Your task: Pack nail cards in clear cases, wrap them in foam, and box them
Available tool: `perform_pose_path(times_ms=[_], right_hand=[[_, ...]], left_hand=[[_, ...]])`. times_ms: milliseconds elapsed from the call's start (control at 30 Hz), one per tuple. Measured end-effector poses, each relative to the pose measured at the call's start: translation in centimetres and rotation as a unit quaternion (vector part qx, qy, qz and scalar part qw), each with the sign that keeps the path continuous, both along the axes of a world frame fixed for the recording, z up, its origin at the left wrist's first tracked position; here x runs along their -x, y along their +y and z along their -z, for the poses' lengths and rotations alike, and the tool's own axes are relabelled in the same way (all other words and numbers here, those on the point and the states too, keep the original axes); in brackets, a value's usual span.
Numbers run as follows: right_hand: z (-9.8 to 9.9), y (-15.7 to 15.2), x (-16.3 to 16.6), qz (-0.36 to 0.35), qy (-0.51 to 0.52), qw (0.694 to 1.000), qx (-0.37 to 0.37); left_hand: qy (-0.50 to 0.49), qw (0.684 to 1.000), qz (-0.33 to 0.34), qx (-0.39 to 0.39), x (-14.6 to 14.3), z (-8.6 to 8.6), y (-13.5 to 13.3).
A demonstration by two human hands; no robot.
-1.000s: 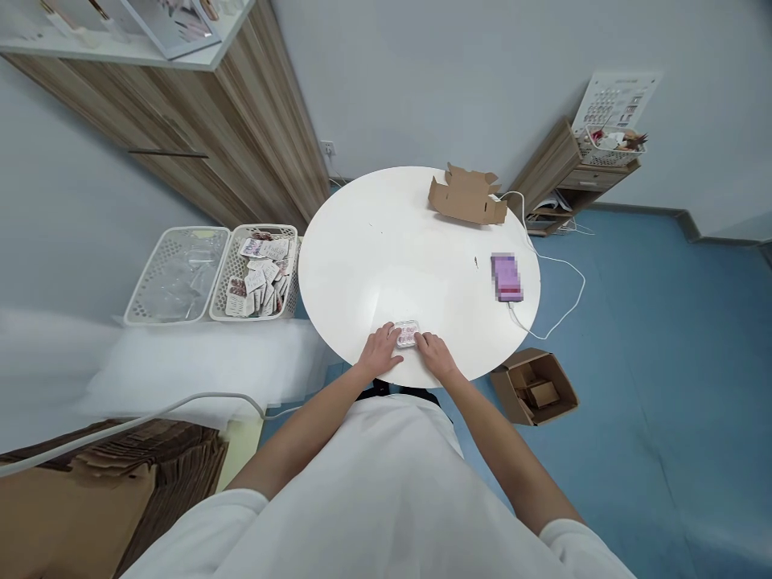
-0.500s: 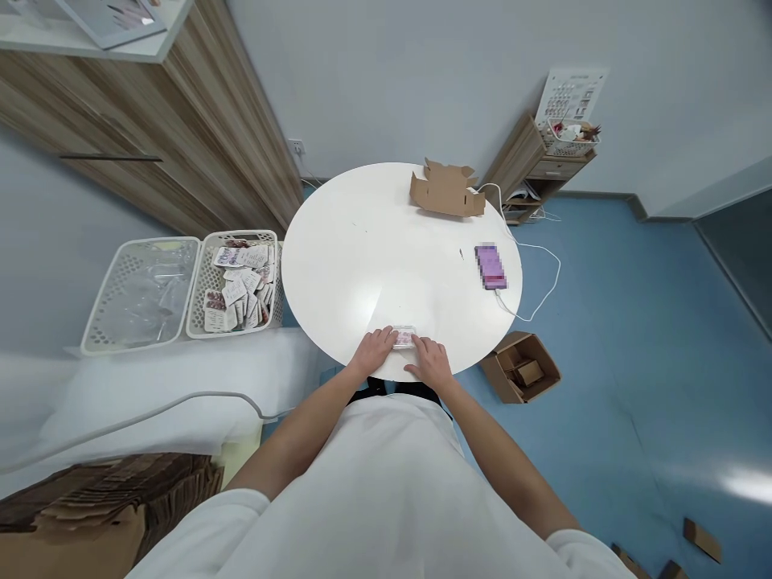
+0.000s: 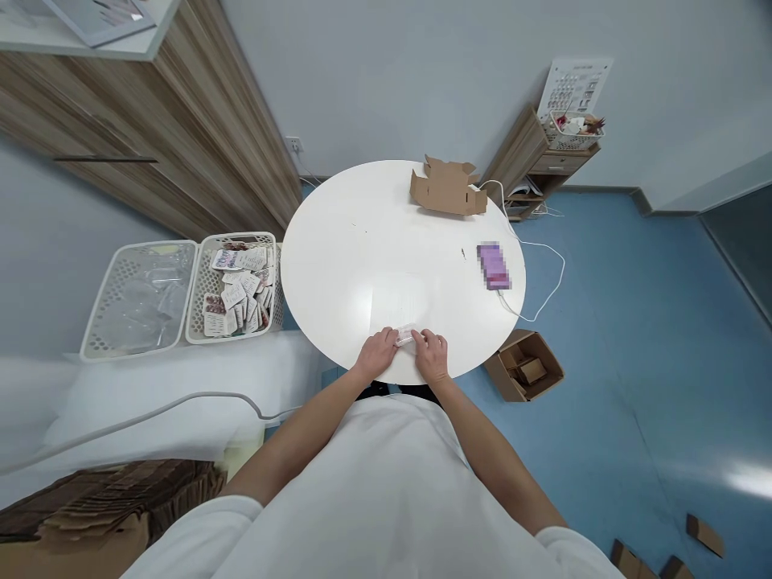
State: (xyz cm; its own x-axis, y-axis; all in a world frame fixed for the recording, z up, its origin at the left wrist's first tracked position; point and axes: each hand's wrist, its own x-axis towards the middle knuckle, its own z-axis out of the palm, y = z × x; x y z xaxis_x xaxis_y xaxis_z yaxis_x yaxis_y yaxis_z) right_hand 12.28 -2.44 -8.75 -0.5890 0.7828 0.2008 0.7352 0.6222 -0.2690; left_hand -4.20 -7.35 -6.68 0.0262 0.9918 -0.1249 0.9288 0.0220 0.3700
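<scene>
A small clear plastic case (image 3: 404, 334) with pinkish contents lies at the near edge of the round white table (image 3: 362, 265). My left hand (image 3: 377, 354) curls around its left end and my right hand (image 3: 430, 354) closes on its right end, fingers pressed on it. Most of the case is hidden by my fingers.
A folded brown cardboard box (image 3: 447, 189) sits at the table's far side, a purple phone (image 3: 493, 266) on a white cable at the right. Two white baskets (image 3: 181, 293) stand left, one holding printed packets. An open carton (image 3: 523, 366) lies on the blue floor.
My hands have drawn closer together over the case, and my right fingers now curl on top of it. The camera view shifted slightly.
</scene>
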Motion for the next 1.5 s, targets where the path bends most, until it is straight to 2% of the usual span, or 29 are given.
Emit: perform_pose_path(times_ms=[133,267,467,733,800,933,1033,1167,1300,1500], right_hand=[[0.2,1.1,-1.6,-0.050,0.033,0.998,0.034],[0.4,0.9,-2.5,-0.072,0.066,0.990,0.100],[0.8,0.4,-2.2,-0.010,0.104,0.980,0.172],[0.2,0.9,-1.8,0.046,0.095,0.963,0.248],[-0.2,1.1,-1.7,0.021,0.068,0.969,0.237],[-1.2,0.9,-1.5,-0.048,-0.005,0.985,0.163],[-1.8,0.6,-1.5,-0.043,0.003,0.989,0.144],[-2.3,0.7,-2.1,-0.018,0.080,0.974,0.210],[-2.7,1.6,-2.4,-0.038,0.105,0.962,0.251],[-3.8,2.5,-3.2,0.013,0.055,0.981,0.186]], left_hand=[[-0.015,0.999,0.030,-0.001,0.1,-0.2,-0.5],[-0.021,1.000,0.018,-0.003,-0.7,-0.1,-0.6],[-0.030,0.999,-0.017,-0.027,-1.5,0.0,-0.1],[-0.031,0.999,0.007,-0.023,-0.4,-0.1,-0.2],[-0.034,0.999,0.019,-0.024,-0.4,-0.4,0.1],[-0.036,0.998,0.058,-0.009,-0.2,-1.6,0.5],[-0.060,0.996,0.070,0.012,0.0,-2.3,0.2],[-0.126,0.991,0.033,0.026,0.4,-2.3,-0.5],[-0.176,0.983,0.002,0.049,1.0,-1.8,-0.4],[-0.209,0.974,-0.067,0.052,1.7,-1.5,-0.1]])
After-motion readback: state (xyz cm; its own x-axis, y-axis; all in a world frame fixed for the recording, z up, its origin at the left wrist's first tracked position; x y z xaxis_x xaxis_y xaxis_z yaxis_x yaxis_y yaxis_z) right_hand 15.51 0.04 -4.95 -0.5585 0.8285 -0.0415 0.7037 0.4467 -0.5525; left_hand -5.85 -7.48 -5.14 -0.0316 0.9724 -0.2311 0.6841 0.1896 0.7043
